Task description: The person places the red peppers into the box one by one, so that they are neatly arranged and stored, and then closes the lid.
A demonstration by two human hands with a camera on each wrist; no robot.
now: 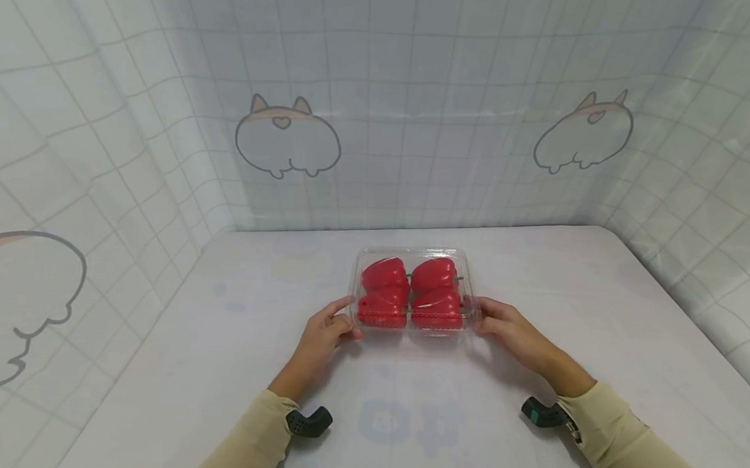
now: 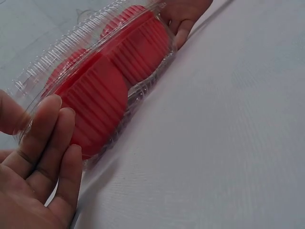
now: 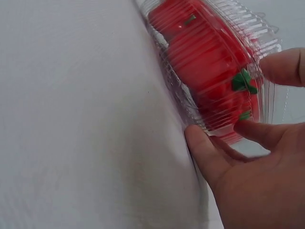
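Observation:
A clear plastic clamshell box (image 1: 411, 332) lies flat on the white table, holding several red bell peppers (image 1: 435, 276) in two rows. Green stems (image 3: 241, 81) show through its right wall. My left hand (image 1: 321, 334) grips the box's left end, with fingertips against the ribbed side wall (image 2: 95, 112) and another digit at the lid edge. At the opposite end my right hand (image 1: 516, 331) holds the box near its front corner. In the right wrist view its digits (image 3: 284, 67) spread from the lid rim down to the base by the tabletop.
The white table (image 1: 243, 379) carries faint printed marks. Grid-patterned sheets (image 1: 431, 71) with cartoon animal drawings hang at the back and both sides. A dark wrist camera (image 1: 310, 423) sits at the left cuff, and another wrist camera (image 1: 542, 413) at the right.

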